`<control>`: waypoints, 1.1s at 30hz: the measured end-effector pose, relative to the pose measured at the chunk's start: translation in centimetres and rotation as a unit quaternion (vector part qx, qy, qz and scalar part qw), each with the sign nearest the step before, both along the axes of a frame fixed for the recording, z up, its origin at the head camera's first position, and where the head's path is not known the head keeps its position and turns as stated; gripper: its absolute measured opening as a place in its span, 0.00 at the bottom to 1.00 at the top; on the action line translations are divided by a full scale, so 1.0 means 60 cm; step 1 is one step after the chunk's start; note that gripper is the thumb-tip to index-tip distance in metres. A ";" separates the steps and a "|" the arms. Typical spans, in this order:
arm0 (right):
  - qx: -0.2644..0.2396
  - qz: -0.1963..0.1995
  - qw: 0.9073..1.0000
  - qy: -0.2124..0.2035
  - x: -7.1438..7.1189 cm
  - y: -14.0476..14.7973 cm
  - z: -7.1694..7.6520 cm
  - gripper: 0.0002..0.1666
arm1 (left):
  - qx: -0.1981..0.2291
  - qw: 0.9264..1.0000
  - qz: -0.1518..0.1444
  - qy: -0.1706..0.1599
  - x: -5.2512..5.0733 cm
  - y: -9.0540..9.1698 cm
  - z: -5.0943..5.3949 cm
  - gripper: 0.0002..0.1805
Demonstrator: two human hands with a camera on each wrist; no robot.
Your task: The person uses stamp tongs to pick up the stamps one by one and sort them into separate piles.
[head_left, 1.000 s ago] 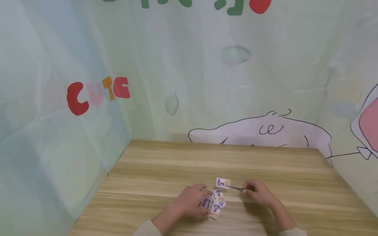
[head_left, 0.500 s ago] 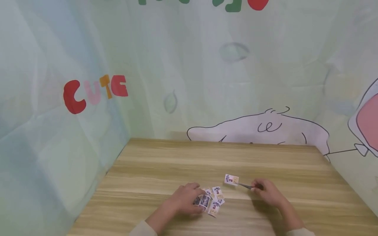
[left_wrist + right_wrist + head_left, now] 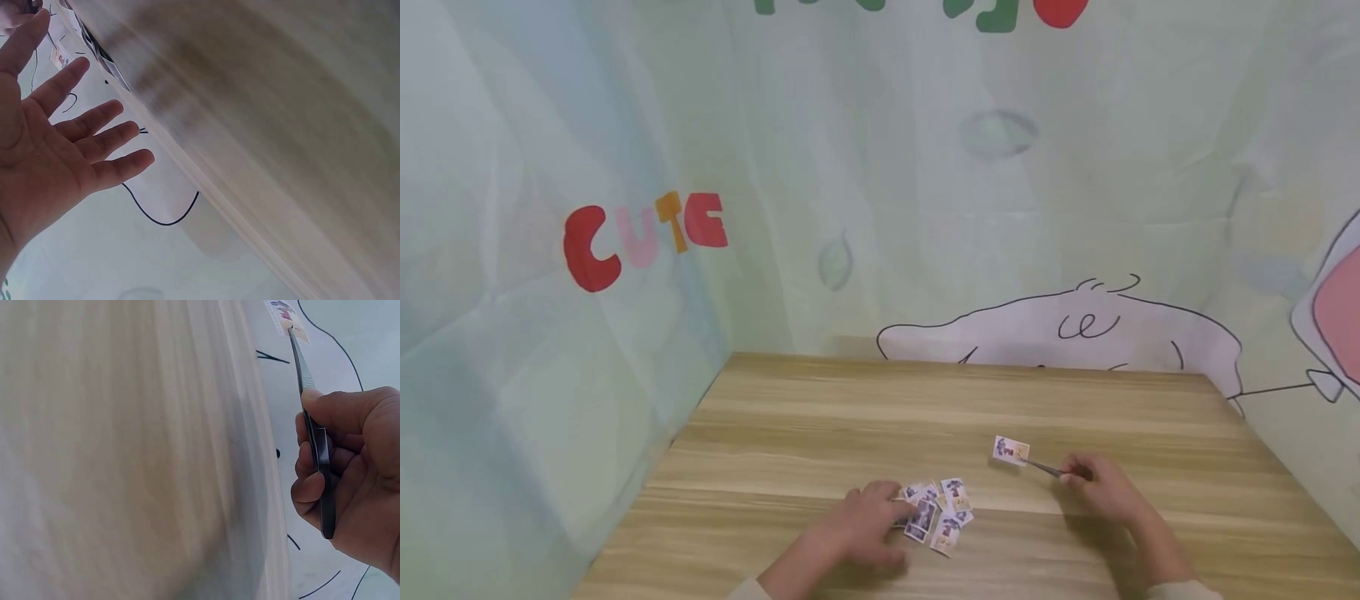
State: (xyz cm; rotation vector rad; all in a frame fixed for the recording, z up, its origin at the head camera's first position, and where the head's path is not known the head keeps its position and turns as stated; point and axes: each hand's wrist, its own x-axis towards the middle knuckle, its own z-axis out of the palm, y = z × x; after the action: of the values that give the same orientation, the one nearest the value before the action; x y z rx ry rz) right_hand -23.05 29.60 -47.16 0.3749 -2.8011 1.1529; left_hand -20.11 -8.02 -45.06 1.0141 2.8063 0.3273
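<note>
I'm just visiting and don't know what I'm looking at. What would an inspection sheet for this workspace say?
Surface: wood-grain table, light brown and striped.
Job's things: black-handled tweezers with a stamp-like card at their tip, raised off the table; a loose pile of similar cards, overlapping, exact count unclear.
Clutter: nothing seen.
Grippers: a person's bare hands; the right hand grips the tweezers, while the left hand is beside the pile, fingers spread, holding nothing.
Cables: nothing seen.
Surroundings: creased pale-green backdrop with "CUTE" lettering and a cartoon figure.
</note>
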 end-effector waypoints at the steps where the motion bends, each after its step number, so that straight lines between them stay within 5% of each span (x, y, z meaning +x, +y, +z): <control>1: 0.001 -0.005 1.000 0.001 0.000 0.002 0.001 0.03 | -0.001 1.000 -0.001 0.001 0.001 -0.001 0.000 0.34; 13: 0.009 -0.025 1.000 -0.001 0.000 0.016 0.001 0.02 | -0.005 1.000 0.007 -0.025 0.023 0.000 0.005 0.39; 33: 0.021 -0.022 0.999 -0.025 0.000 0.056 -0.010 0.03 | -0.002 0.999 0.014 -0.041 0.025 0.006 -0.003 0.42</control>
State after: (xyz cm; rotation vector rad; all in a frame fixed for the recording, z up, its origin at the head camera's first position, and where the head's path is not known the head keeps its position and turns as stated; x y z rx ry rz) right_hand -23.04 32.93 -47.78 0.2895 -2.8653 1.1100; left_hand -18.64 -7.68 -45.21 0.9383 2.7493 0.3572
